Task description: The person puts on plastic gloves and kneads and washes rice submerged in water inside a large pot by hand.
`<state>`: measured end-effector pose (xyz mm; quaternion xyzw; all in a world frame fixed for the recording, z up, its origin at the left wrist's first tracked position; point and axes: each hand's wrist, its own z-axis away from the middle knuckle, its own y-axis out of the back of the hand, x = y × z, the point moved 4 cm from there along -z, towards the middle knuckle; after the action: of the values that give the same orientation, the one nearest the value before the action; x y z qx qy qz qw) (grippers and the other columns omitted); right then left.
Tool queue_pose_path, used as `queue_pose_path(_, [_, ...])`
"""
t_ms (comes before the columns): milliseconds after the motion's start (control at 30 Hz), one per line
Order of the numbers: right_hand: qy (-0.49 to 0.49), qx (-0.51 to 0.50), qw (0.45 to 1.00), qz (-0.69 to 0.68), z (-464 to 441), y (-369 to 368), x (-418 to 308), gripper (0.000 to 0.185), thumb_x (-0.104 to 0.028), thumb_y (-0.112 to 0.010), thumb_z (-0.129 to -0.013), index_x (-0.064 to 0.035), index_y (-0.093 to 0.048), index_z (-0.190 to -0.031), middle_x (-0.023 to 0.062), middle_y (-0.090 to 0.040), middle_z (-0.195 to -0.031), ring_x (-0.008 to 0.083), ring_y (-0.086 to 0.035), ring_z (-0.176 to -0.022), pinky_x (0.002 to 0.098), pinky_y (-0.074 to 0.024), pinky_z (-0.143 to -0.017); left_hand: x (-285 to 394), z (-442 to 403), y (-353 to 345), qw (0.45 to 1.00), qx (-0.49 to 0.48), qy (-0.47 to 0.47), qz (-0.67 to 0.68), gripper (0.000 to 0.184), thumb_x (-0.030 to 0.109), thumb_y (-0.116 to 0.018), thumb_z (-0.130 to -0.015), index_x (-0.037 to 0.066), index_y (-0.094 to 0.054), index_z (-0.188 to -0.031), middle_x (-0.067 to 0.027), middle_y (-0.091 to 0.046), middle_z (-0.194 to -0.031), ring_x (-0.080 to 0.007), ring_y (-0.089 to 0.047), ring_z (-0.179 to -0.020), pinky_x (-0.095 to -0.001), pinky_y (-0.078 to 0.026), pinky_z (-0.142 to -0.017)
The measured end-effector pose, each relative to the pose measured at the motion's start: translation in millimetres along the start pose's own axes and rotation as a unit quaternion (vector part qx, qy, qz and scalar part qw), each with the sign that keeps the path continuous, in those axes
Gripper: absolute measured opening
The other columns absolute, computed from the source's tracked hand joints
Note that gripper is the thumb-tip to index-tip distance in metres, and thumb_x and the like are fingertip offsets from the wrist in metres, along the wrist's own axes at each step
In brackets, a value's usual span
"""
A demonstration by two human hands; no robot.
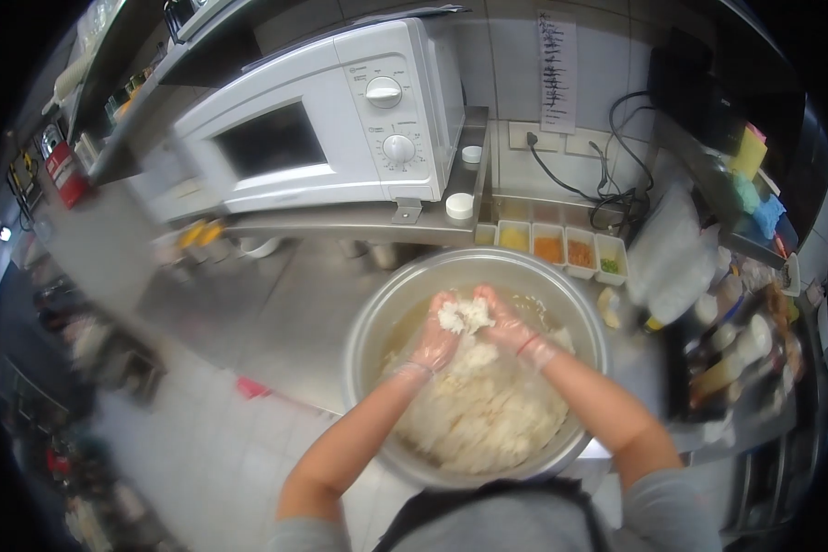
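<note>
Both my hands wear clear plastic gloves and are inside a large round metal bowl [362, 368]. Between them is a clump of white cooked rice [465, 316]. My left hand [436, 339] cups the clump from the left, with its fingers curled against it. From the other side, my right hand [506, 324] grips the same clump. A heap of cooked rice [488, 414] fills the near part of the bowl, below my hands. Loose grains cling to the bowl's far inner wall.
A white microwave [340, 120] sits on a metal shelf behind the bowl. Small white tubs of chopped ingredients [549, 248] line the counter's back. Bottles [731, 354] and a plastic bag [676, 258] are at the right. Cables [607, 179] hang by the wall sockets.
</note>
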<state>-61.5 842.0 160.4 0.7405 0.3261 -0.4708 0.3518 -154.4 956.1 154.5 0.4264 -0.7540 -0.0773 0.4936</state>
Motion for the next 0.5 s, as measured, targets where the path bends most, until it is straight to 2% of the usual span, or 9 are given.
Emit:
queue_pose_path(33, [0.012, -0.044, 0.996, 0.075, -16, 7, 16, 0.062, -0.009, -0.071, -0.071, -0.0087, -0.039, -0.124, 0.0096, -0.052, -0.107, 0.0191, -0.052, -0.096, 0.0282, -0.0468, -0.078, -8, -1, 2, 0.997, -0.018, 0.055, 0.043, 0.033, 0.015, -0.056, -0.086, 0.007, -0.043, -0.116, -0.0143, -0.052, -0.1, -0.0281, -0.053, -0.096, -0.0388, -0.042, -0.089])
queue_pose_path(67, [-0.071, -0.102, 0.986, 0.115, -18, 9, 12, 0.066, -0.011, -0.073, -0.07, -0.0093, -0.038, -0.126, 0.0105, -0.052, -0.11, 0.0209, -0.053, -0.098, 0.0294, -0.0471, -0.079, -10, -2, 5, 0.99, -0.036, 0.11, 0.086, 0.035, 0.014, -0.058, -0.085, 0.007, -0.042, -0.116, -0.0145, -0.051, -0.101, -0.0294, -0.053, -0.098, -0.0394, -0.042, -0.091])
queue_pose_path(133, [-0.236, -0.211, 0.929, 0.191, -6, 17, -7, 0.073, -0.014, -0.076, -0.068, -0.0105, -0.036, -0.129, 0.0123, -0.053, -0.116, 0.0243, -0.053, -0.103, 0.0316, -0.0475, -0.081, -14, 3, 14, 0.972, -0.155, 0.137, -0.11, 0.053, 0.02, -0.064, -0.08, 0.009, -0.038, -0.125, -0.0175, -0.051, -0.11, -0.0319, -0.052, -0.105, -0.0391, -0.042, -0.092])
queue_pose_path(167, [-0.199, -0.207, 0.92, 0.266, 3, 17, 7, 0.078, -0.014, -0.077, -0.067, -0.0112, -0.033, -0.132, 0.0141, -0.054, -0.116, 0.0262, -0.054, -0.104, 0.0331, -0.0475, -0.082, -18, 7, 15, 0.944, -0.212, 0.146, -0.206, 0.062, 0.023, -0.067, -0.077, 0.01, -0.036, -0.129, -0.019, -0.052, -0.114, -0.0332, -0.051, -0.108, -0.039, -0.042, -0.093])
queue_pose_path(200, [-0.16, -0.202, 0.905, 0.339, 20, 10, 36, 0.082, -0.014, -0.077, -0.066, -0.0118, -0.031, -0.134, 0.0158, -0.056, -0.116, 0.028, -0.055, -0.104, 0.0345, -0.0475, -0.083, -23, 15, 8, 0.925, -0.268, 0.135, -0.235, 0.071, 0.027, -0.068, -0.074, 0.011, -0.032, -0.133, -0.0207, -0.052, -0.116, -0.0333, -0.051, -0.11, -0.0386, -0.042, -0.094])
queue_pose_path(267, [-0.127, -0.23, 0.889, 0.376, 23, 0, 76, 0.092, -0.018, -0.079, -0.065, -0.0112, -0.025, -0.14, 0.0185, -0.048, -0.125, 0.0295, -0.049, -0.113, 0.0358, -0.0424, -0.092, -39, 34, -6, 0.874, -0.373, 0.115, -0.29, 0.09, 0.033, -0.072, -0.068, 0.013, -0.025, -0.142, -0.024, -0.052, -0.12, -0.0335, -0.052, -0.113, -0.0377, -0.043, -0.095])
queue_pose_path(367, [-0.112, -0.301, 0.914, 0.249, 22, -18, 83, 0.102, -0.023, -0.08, -0.065, -0.0063, -0.018, -0.144, 0.0199, -0.026, -0.146, 0.0291, -0.034, -0.131, 0.0356, -0.0315, -0.107, -41, 38, -22, 0.845, -0.461, 0.201, -0.179, 0.103, 0.039, -0.071, -0.066, 0.014, -0.013, -0.147, -0.0263, -0.053, -0.12, -0.0331, -0.054, -0.112, -0.0362, -0.043, -0.095])
queue_pose_path(467, [-0.067, -0.23, 0.929, 0.283, 23, -18, 75, 0.099, -0.018, -0.08, -0.066, -0.0074, -0.019, -0.144, 0.0178, -0.035, -0.142, 0.0286, -0.04, -0.126, 0.0344, -0.0349, -0.105, -35, 37, -22, 0.868, -0.395, 0.183, -0.238, 0.088, 0.04, -0.07, -0.069, 0.012, -0.029, -0.142, -0.0228, -0.058, -0.114, -0.0325, -0.057, -0.106, -0.0344, -0.044, -0.094])
queue_pose_path(500, [-0.129, -0.222, 0.94, 0.225, 22, -20, 60, 0.095, -0.017, -0.078, -0.068, -0.0075, -0.02, -0.143, 0.0158, -0.038, -0.139, 0.0273, -0.043, -0.123, 0.0345, -0.0379, -0.102, -41, 37, -24, 0.898, -0.352, 0.158, -0.211, 0.082, 0.039, -0.07, -0.07, 0.011, -0.034, -0.138, -0.0212, -0.059, -0.114, -0.0325, -0.058, -0.105, -0.0348, -0.044, -0.093])
